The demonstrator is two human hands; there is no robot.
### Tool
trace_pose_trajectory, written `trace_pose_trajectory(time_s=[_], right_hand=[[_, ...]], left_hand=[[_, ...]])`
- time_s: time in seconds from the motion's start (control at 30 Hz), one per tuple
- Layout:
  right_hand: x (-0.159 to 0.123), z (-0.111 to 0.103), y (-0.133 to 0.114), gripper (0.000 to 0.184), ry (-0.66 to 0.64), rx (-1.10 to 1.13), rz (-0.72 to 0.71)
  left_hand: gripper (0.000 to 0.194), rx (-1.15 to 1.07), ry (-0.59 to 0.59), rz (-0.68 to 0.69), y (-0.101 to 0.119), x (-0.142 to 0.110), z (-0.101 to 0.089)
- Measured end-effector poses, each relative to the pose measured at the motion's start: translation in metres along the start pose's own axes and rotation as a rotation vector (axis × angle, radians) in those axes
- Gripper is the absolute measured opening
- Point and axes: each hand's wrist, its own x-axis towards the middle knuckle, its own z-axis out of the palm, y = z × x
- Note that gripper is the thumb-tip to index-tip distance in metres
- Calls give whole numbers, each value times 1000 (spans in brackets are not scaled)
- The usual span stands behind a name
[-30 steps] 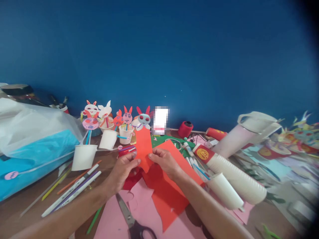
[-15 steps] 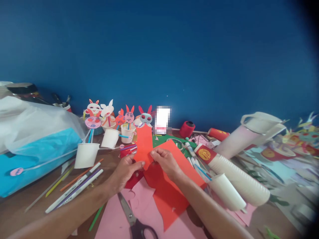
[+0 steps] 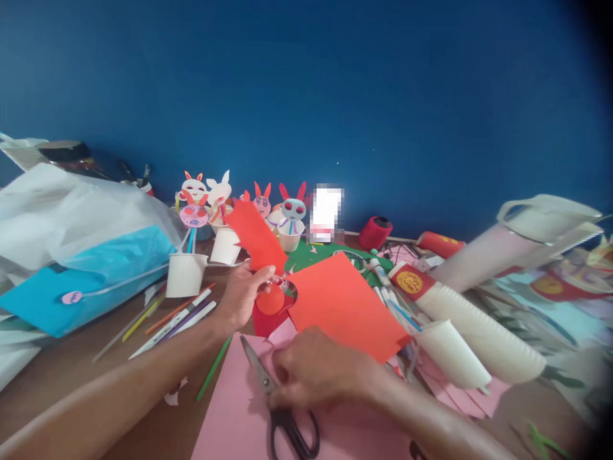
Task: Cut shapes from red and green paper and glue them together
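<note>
- The left hand (image 3: 242,291) is closed, thumb against fingers, on the near end of a red paper strip (image 3: 258,236).
- The right hand (image 3: 311,370) has bent fingers at the black-handled scissors (image 3: 266,382), touching them by the pivot; whether it grips them cannot be told.
- The strip rises beyond the left hand, its long axis slanting away and leftward, its far end in front of the cup puppets.
- The scissors lie nearer the person than the left hand, blades pointing away and slightly left, handles toward the person.
- Under the scissors is pink paper (image 3: 223,409), its left edge bordering brown tabletop (image 3: 143,437), which gives some room below the left forearm.
- An orange-red sheet (image 3: 345,294) lies just beyond the right hand, one corner pointing away.
- Outward, pens (image 3: 175,326) and a white cup (image 3: 186,276) bound the left side; a stack of paper cups (image 3: 483,326) bounds the right.
- A blue wall (image 3: 306,89) closes off the back.
</note>
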Motion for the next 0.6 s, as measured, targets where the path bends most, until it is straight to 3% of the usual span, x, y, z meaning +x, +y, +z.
trace_pose_trajectory(time_s=[0.13, 0.23, 0.4, 0.5, 0.6], right_hand=[[-15, 21, -19, 47, 79, -178, 152], [-19, 48, -19, 38, 124, -182, 293], [-12, 82, -6, 11, 171, -68, 230], [-18, 71, -1, 7, 241, 128, 145], [-35, 36, 7, 12, 235, 261, 70]], left_hand=[[14, -12, -4, 3, 2, 1, -3], [14, -35, 21, 11, 8, 5, -6], [15, -100, 59, 10, 19, 11, -7], [20, -116, 87, -5, 24, 12, -6], [19, -105, 72, -4, 28, 14, -7]])
